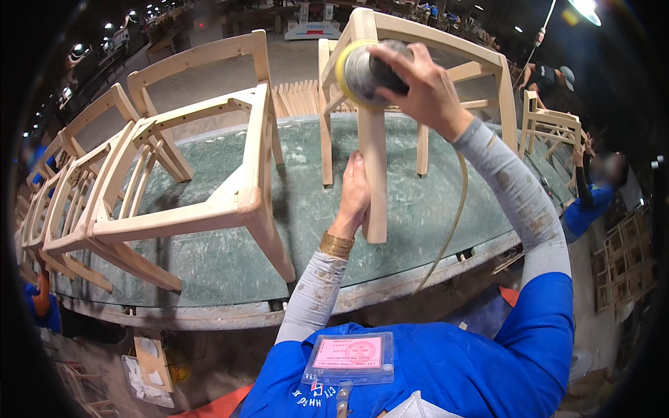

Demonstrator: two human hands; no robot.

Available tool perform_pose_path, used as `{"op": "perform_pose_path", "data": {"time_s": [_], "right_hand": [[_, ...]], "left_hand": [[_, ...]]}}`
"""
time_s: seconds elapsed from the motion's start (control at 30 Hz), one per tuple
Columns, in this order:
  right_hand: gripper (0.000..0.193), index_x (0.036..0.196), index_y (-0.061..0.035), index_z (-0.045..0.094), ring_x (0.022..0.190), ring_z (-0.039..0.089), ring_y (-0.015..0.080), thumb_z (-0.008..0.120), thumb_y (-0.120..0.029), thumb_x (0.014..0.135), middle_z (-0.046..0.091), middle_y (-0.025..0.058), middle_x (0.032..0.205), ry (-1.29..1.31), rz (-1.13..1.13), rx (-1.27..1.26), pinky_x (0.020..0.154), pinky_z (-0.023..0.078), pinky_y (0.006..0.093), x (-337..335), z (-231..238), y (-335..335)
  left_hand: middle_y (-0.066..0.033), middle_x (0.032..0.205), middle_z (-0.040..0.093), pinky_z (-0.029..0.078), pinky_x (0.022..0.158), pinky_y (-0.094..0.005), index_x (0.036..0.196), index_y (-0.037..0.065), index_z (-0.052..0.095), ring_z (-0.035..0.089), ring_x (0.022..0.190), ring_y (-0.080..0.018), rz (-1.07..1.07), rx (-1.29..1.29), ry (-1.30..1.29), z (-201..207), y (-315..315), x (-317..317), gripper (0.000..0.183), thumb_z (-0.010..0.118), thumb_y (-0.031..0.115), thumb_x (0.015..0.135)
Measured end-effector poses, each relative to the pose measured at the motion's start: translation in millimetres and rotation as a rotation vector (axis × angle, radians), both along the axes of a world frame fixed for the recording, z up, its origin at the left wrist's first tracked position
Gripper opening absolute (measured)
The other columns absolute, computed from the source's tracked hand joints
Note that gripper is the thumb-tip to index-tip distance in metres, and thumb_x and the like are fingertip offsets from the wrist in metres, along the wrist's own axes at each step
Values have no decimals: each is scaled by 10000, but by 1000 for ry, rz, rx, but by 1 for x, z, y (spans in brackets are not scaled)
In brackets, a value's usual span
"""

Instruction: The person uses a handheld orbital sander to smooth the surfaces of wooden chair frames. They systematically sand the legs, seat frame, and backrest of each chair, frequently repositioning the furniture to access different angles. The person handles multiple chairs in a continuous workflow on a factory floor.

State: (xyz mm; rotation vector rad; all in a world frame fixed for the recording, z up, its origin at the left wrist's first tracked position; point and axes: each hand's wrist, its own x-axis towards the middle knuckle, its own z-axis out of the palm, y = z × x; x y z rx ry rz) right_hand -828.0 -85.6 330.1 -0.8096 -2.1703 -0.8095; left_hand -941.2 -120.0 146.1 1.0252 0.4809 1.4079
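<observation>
"Right grip (426, 82): what's it closed on?"

"Round grey-and-black sander with a yellow rim (362, 71), seemingly against a pale, square-edged wooden chair leg (375, 167). Below it, the left grip (355, 189) is wrapped round that leg."

"How far along?"

"Sanding looks under way; which faces are finished, I can't tell. Left of the grips, pale wooden chair frames (167, 223) line the worn green table (411, 216)."

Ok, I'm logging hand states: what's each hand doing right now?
Left hand: closed on a pale wooden chair leg.
Right hand: closed on a round grey-and-black power sander with a yellow rim.
</observation>
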Motion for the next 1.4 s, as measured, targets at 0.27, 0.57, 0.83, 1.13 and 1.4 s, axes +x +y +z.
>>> {"op": "perform_pose_path", "data": {"time_s": [0.27,0.57,0.83,1.13,1.4], "right_hand": [[712,1271,-309,465,788,614,321,778,-219,637,518,165,964,-7,46,-2,667,548,399,-4,2,-4],[647,1250,-249,491,865,596,280,781,-196,673,569,121,958,262,-222,87,734,512,390,51,23,-14],[747,1295,-296,443,814,620,341,777,-170,639,503,201,1005,28,-64,-130,674,539,399,2,-11,-31],[745,1281,-303,453,783,615,328,781,-171,625,499,188,1012,17,-101,-115,620,535,408,-2,-11,-32],[658,1249,-257,489,761,629,352,769,-197,656,525,182,1001,77,-77,-14,634,547,419,19,-3,-10]], "left_hand": [[-32,812,518,485,555,-247,1162,74,439,539,661,-102,13,-3,-7,-1,2,-4,353,258,331,1000],[-11,815,499,476,586,-240,1126,73,459,517,673,-87,-23,59,-41,3,-2,-3,336,255,309,1001],[-24,839,513,475,584,-232,1159,78,448,524,682,-82,12,28,-17,-2,-4,-2,350,256,325,1003],[-24,832,521,479,552,-235,1176,90,434,534,654,-89,-8,51,-39,-12,-6,0,361,264,356,1001],[-8,815,484,477,570,-235,1150,89,438,511,661,-85,-6,121,24,-10,-6,-5,339,241,325,1005]]}}
